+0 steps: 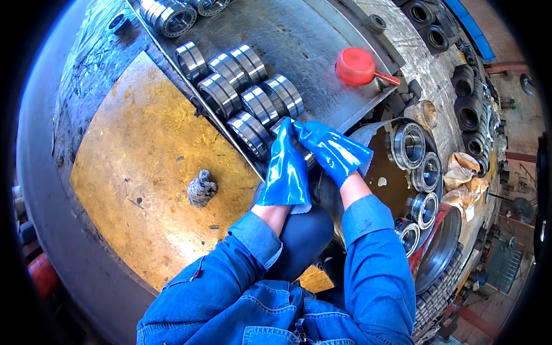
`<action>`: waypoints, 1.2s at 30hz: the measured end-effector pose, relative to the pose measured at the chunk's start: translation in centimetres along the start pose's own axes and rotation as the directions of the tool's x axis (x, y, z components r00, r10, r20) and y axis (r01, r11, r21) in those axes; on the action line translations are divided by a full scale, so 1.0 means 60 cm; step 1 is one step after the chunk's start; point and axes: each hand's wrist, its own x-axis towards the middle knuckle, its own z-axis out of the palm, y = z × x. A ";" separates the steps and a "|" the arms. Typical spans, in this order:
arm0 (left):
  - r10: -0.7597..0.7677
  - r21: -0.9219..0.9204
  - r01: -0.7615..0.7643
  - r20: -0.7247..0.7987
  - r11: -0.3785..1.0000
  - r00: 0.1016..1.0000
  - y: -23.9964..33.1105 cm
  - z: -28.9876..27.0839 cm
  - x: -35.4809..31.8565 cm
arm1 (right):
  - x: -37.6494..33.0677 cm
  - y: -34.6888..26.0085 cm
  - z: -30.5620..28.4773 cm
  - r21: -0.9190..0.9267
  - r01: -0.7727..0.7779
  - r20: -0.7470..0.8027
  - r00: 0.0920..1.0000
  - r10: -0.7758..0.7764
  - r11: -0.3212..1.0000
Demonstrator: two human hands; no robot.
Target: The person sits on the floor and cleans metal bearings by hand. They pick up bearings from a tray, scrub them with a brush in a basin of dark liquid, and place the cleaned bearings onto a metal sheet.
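Observation:
Blue rubber gloves cover both hands, which meet over the near edge of a metal tray point(322, 34). My left hand point(285, 169) and my right hand point(333, 150) are closed on a shiny steel bearing ring point(310, 159), mostly hidden behind the gloves. Just beyond my left hand, several polished bearing rings point(260, 104) lie on their sides in rows, touching one another. The closest of them, a grooved ring point(249, 135), sits beside my left fingertips.
A red plastic dipper point(355, 66) rests at the tray's right side. Right of me, several bearings point(409, 145) stand around a drum of brown liquid point(384, 167). A dirty rag point(202, 188) lies on a yellow-brown board point(138, 167) at left. More bearings point(177, 20) occupy the tray's far corner.

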 end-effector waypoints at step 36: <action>0.261 0.876 -0.457 0.482 -0.153 0.836 -0.229 0.010 0.161 | -0.565 0.297 0.200 0.549 -0.108 -0.654 0.561 0.507 0.829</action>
